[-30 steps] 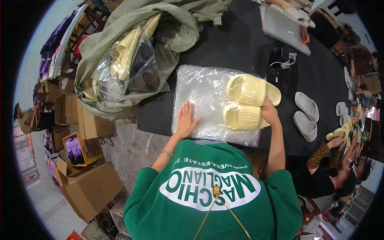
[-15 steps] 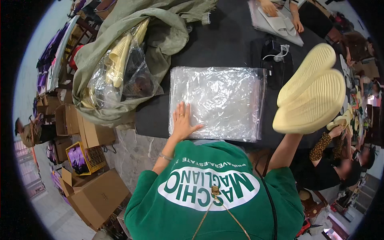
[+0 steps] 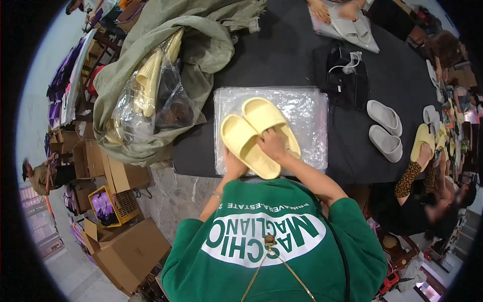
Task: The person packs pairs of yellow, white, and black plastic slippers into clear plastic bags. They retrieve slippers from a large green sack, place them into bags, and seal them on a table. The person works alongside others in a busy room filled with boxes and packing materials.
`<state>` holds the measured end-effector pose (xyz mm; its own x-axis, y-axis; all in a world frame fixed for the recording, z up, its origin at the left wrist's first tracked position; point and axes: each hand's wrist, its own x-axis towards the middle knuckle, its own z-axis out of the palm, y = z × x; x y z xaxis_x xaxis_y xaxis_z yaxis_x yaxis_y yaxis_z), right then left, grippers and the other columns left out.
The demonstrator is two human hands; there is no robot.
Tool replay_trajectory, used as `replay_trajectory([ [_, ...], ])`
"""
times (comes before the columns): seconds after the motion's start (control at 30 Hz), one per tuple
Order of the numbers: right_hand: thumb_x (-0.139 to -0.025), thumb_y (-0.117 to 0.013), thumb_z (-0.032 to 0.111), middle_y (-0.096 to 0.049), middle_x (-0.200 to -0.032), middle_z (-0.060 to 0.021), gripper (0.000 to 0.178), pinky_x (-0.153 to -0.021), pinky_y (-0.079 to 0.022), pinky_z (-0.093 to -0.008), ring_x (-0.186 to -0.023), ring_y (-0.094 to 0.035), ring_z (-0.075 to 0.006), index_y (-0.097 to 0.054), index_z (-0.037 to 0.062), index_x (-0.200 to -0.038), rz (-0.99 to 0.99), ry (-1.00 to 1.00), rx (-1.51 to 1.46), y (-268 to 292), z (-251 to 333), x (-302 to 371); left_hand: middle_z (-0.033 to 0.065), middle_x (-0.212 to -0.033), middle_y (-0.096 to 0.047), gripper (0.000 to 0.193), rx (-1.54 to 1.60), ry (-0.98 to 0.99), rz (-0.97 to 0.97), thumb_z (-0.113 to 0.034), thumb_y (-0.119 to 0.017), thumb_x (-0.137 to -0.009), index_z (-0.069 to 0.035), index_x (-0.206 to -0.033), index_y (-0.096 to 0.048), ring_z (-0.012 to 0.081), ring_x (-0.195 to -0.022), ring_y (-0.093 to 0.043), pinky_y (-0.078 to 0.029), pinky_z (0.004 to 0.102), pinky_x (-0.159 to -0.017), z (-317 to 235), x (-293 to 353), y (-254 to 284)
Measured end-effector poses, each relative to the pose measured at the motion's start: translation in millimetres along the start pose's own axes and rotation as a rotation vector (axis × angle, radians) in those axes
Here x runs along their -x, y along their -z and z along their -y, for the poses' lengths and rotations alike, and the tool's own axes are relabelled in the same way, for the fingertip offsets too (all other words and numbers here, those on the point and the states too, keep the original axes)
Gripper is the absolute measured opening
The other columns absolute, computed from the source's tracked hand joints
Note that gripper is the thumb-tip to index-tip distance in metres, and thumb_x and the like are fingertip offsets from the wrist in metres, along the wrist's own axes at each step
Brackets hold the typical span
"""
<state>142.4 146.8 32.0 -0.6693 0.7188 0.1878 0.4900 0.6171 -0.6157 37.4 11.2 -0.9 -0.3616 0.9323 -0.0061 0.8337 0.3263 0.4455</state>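
Note:
A pair of pale yellow slide slippers [image 3: 237, 132] lies tilted side by side over a stack of clear plastic bags [image 3: 313, 118] on the black table. My right hand [image 3: 272, 144] is closed on the pair, its fingers at the inner edges where the two slippers meet. Beside the left slipper's outer edge is my left hand [image 3: 234, 164], its fingers hidden by the slipper. It rests at the near left of the bag stack. Whether it grips anything is not visible.
On the left, an open green sack [image 3: 214, 48] holds bagged yellow slippers [image 3: 147, 83]. Two grey clogs [image 3: 386, 143] stand on the right, near a black item with a white cable [image 3: 347, 65]. Co-workers' hands [image 3: 322, 11] handle white slippers at the far right. Cardboard boxes [image 3: 132, 251] fill the floor left.
My right hand has brought the yellow slippers from the right onto the bag stack, uncovering the grey clogs. My left hand, earlier flat on the bags, is now partly under the left slipper.

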Motion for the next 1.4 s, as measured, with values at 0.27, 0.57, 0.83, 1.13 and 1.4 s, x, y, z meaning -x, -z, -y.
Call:
replay_trajectory([
  [0.27,-0.083,-0.057,0.028,-0.056,-0.098,-0.0231,0.031,-0.076,-0.043,-0.0491,-0.090,-0.054,-0.0393,-0.060,-0.0033,-0.085,-0.161,-0.218,0.322,45,-88,-8,0.0175,-0.152,-0.013,0.081,-0.098,0.086,-0.041,-0.056,-0.050,-0.084,-0.008,-0.144,-0.024,0.0336,-0.140,-0.012,-0.010,0.0519,-0.110,-8,-2,-1],
  [0.57,-0.082,-0.058,0.027,-0.054,-0.103,-0.0237,0.034,-0.082,-0.041,-0.0501,-0.098,-0.050,-0.0421,-0.057,-0.0067,-0.087,-0.271,-0.200,0.280,35,-111,-7,0.0251,-0.138,-0.034,0.070,0.074,0.198,-0.167,-0.033,-0.063,-0.081,0.000,-0.136,-0.034,0.0404,-0.129,-0.029,-0.022,0.0518,-0.104,-10,-29,1],
  [0.83,-0.083,-0.057,0.030,-0.053,-0.106,-0.0232,0.038,-0.084,-0.041,-0.0506,-0.102,-0.049,-0.0417,-0.057,-0.0060,-0.095,-0.241,-0.237,0.314,33,-112,-5,0.0151,-0.104,-0.059,0.036,0.115,0.272,-0.636,-0.026,-0.064,-0.082,-0.002,-0.108,-0.059,0.0320,-0.100,-0.053,-0.038,0.0459,-0.086,33,-146,52],
  [1.13,-0.083,-0.054,0.029,-0.054,-0.106,-0.0224,0.037,-0.083,-0.043,-0.0513,-0.103,-0.050,-0.0417,-0.056,-0.0049,-0.098,-0.289,-0.222,0.336,33,-111,-5,0.0147,-0.088,-0.061,0.027,0.321,0.509,-0.489,-0.029,-0.058,-0.087,-0.002,-0.089,-0.063,0.0322,-0.082,-0.060,-0.046,0.0412,-0.072,70,-189,35],
  [1.4,-0.083,-0.055,0.030,-0.054,-0.105,-0.0213,0.038,-0.084,-0.042,-0.0518,-0.104,-0.049,-0.0403,-0.056,-0.0039,-0.100,-0.266,-0.234,0.316,29,-116,-5,0.0167,-0.109,-0.052,0.038,0.225,0.305,-0.603,-0.024,-0.058,-0.088,-0.002,-0.117,-0.047,0.0340,-0.098,-0.054,-0.044,0.0419,-0.080,61,-162,23],
])
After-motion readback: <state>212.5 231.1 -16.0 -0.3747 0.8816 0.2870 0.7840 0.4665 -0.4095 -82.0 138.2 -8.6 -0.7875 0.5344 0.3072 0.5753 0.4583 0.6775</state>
